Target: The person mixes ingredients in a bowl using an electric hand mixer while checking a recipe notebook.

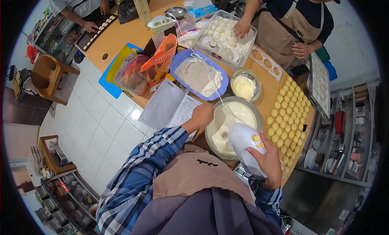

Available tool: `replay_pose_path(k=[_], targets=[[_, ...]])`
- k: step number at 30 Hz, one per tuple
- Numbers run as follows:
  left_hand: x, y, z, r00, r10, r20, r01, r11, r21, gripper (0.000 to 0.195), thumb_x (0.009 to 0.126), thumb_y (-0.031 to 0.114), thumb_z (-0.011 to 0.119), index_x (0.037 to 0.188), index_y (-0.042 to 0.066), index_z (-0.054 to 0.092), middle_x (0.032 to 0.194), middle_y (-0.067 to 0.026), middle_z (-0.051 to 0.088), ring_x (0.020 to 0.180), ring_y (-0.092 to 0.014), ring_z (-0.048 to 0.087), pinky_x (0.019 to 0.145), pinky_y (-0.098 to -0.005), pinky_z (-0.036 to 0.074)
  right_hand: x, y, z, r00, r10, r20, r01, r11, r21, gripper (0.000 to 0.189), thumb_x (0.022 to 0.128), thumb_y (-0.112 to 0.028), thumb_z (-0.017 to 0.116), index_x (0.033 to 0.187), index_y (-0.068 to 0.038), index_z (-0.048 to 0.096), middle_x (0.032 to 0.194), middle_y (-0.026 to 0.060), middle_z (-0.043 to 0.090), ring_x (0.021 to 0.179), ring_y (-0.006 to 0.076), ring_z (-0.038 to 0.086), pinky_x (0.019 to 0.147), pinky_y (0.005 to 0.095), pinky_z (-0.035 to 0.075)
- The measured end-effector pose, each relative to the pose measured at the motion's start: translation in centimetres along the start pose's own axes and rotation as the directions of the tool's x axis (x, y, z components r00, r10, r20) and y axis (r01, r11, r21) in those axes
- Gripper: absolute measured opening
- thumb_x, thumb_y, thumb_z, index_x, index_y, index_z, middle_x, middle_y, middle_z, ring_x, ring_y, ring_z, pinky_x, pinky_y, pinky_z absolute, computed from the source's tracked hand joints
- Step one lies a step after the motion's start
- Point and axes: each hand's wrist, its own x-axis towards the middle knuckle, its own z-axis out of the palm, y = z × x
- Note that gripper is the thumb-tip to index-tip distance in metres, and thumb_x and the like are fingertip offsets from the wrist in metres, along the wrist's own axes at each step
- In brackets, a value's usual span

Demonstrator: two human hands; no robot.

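My right hand (269,162) is wrapped around the handle of a white electric hand mixer (243,140), tilted over a large metal mixing bowl (209,137). Pale creamy batter (240,110) fills much of the bowl, and the mixer's lower end reaches into it; the beaters are mostly hidden. My left hand (203,116) is curled at the bowl's left rim, seemingly gripping it, though the fingertips are hidden. A white power cord (209,74) runs across the bowl. Close to my left hand lies an open spiral notebook (164,102) with writing.
Beyond the bowl stand a blue-purple tub (226,83) of flour and a smaller metal bowl (258,83) of pale yellow contents. Rows of round dough balls (282,116) cover the table's right side. Two co-workers handle a floury plastic box (199,48) and a dark baking tray (88,42).
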Motion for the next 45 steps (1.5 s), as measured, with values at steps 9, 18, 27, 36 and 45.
replay_pose_path(k=[9, 18, 27, 36, 45], targets=[[-0.1, -0.2, 0.1, 1.000, -0.013, -0.018, 0.012, 0.999, -0.044, 0.025, 0.090, 0.025, 0.046, 0.089, 0.003, 0.059, 0.076, -0.0246, 0.062, 0.073, -0.043, 0.060, 0.066, -0.0538, 0.046, 0.0, 0.0, -1.4, 0.958, 0.248, -0.143, -0.263, 0.959, -0.103, 0.056, 0.075, -0.020, 0.075, 0.121, 0.005, 0.054, 0.097, 0.0213, 0.066, 0.087, 0.0267, 0.065, 0.078, 0.0329, 0.050], [0.0, -0.3, 0.2, 1.000, -0.024, -0.004, 0.024, 0.999, -0.049, 0.022, 0.089, 0.023, 0.047, 0.088, 0.004, 0.058, 0.078, -0.0233, 0.062, 0.075, -0.042, 0.060, 0.066, -0.0531, 0.046, 1.0, -0.4, -0.4, 0.955, 0.220, -0.201, -0.247, 0.961, -0.121, 0.058, 0.075, -0.022, 0.074, 0.122, 0.005, 0.052, 0.096, 0.0224, 0.066, 0.085, 0.0261, 0.065, 0.076, 0.0331, 0.050], [-0.1, -0.7, 0.8, 1.000, 0.009, -0.027, -0.011, 0.997, -0.079, 0.018, 0.088, 0.020, 0.046, 0.089, 0.005, 0.057, 0.077, -0.0227, 0.062, 0.073, -0.042, 0.061, 0.064, -0.0531, 0.046, 2.2, -0.4, 0.4, 0.959, 0.210, -0.192, -0.217, 0.976, -0.019, 0.061, 0.075, -0.026, 0.074, 0.123, 0.006, 0.052, 0.102, 0.0253, 0.064, 0.093, 0.0328, 0.065, 0.079, 0.0360, 0.049], [-0.1, -0.5, 0.3, 0.999, -0.012, 0.038, 0.015, 0.996, -0.087, 0.026, 0.092, 0.024, 0.043, 0.099, 0.004, 0.057, 0.081, -0.0245, 0.062, 0.077, -0.043, 0.060, 0.068, -0.0527, 0.045, 3.1, -1.3, 1.4, 0.978, 0.145, -0.149, -0.150, 0.988, -0.023, 0.065, 0.073, -0.028, 0.074, 0.123, 0.006, 0.051, 0.105, 0.0266, 0.063, 0.096, 0.0329, 0.064, 0.080, 0.0355, 0.049], [-4.4, -0.7, 0.2, 0.996, -0.079, 0.044, 0.085, 0.984, -0.156, 0.027, 0.093, 0.024, 0.043, 0.097, 0.000, 0.053, 0.078, -0.0270, 0.062, 0.074, -0.044, 0.060, 0.067, -0.0547, 0.045, 2.6, 0.2, 1.5, 0.971, 0.124, -0.204, -0.112, 0.991, 0.067, 0.068, 0.071, -0.022, 0.076, 0.126, 0.006, 0.049, 0.104, 0.0254, 0.064, 0.093, 0.0290, 0.065, 0.080, 0.0347, 0.049]])
